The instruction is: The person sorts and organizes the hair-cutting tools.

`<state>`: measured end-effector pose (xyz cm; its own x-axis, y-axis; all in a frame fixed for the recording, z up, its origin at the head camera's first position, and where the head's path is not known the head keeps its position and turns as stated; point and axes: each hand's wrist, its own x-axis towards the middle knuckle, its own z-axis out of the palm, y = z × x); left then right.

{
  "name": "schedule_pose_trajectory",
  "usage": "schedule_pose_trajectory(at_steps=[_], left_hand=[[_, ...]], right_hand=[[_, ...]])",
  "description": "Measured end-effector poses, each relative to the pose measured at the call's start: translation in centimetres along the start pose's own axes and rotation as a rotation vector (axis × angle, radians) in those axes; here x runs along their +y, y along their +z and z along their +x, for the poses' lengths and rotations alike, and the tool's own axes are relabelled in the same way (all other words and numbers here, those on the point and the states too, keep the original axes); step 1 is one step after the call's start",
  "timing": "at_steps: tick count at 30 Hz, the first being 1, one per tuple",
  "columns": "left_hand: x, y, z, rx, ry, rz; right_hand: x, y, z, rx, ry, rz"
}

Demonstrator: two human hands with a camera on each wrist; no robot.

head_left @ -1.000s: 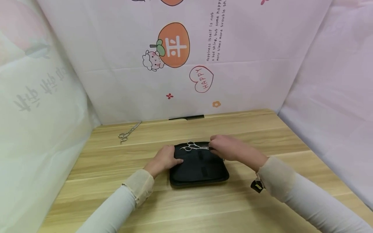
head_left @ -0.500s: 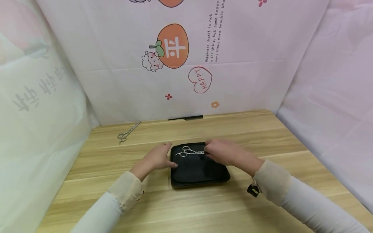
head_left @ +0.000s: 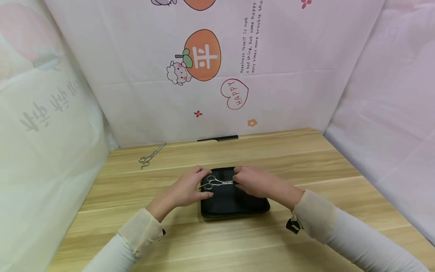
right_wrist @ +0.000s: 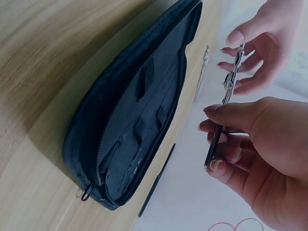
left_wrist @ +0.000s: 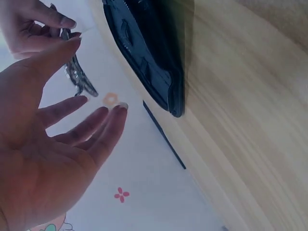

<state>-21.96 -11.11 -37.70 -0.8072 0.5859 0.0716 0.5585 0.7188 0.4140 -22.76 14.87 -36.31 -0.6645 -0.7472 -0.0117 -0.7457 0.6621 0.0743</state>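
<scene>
My right hand [head_left: 255,182] pinches a pair of silver hairdressing scissors [head_left: 217,183] by the blade end, thumb against fingers. The finger rings point left, toward my left hand [head_left: 185,189]. That hand is spread around the rings, its thumb and fingers apart, as the left wrist view shows with the scissors [left_wrist: 77,76] between the two hands. Below them lies a black zippered case [head_left: 221,207] on the wooden table. In the right wrist view the case [right_wrist: 108,115] gapes along its zipper, with loops inside and a zipper pull [right_wrist: 87,192] at one corner.
A second pair of silver scissors [head_left: 151,155] lies at the table's back left. Along the back edge, against the printed white cloth [head_left: 153,105], is a black comb [head_left: 225,138]. Cloth walls stand on both sides of the wooden table [head_left: 306,162].
My right hand has drawn the scissors a little left and toward me over the case. My left hand has let go of the case's left edge and come up around the finger rings.
</scene>
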Motion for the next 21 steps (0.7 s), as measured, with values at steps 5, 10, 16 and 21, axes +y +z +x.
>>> schedule_pose_trajectory(at_steps=[5, 10, 16, 21], left_hand=[[0.1, 0.5, 0.2, 0.053, 0.1, 0.0], [0.0, 1.0, 0.2, 0.068, 0.13, -0.017], [0.0, 1.2, 0.1, 0.047, 0.112, -0.062], [0.1, 1.4, 0.3, 0.045, 0.148, -0.082]], right_hand=[[-0.6, -0.3, 0.0, -0.019, 0.014, -0.016], [-0.9, -0.3, 0.0, -0.016, 0.012, 0.009], [-1.3, -0.1, 0.1, 0.007, -0.007, 0.032], [-1.5, 0.1, 0.4, 0.012, -0.016, 0.047]])
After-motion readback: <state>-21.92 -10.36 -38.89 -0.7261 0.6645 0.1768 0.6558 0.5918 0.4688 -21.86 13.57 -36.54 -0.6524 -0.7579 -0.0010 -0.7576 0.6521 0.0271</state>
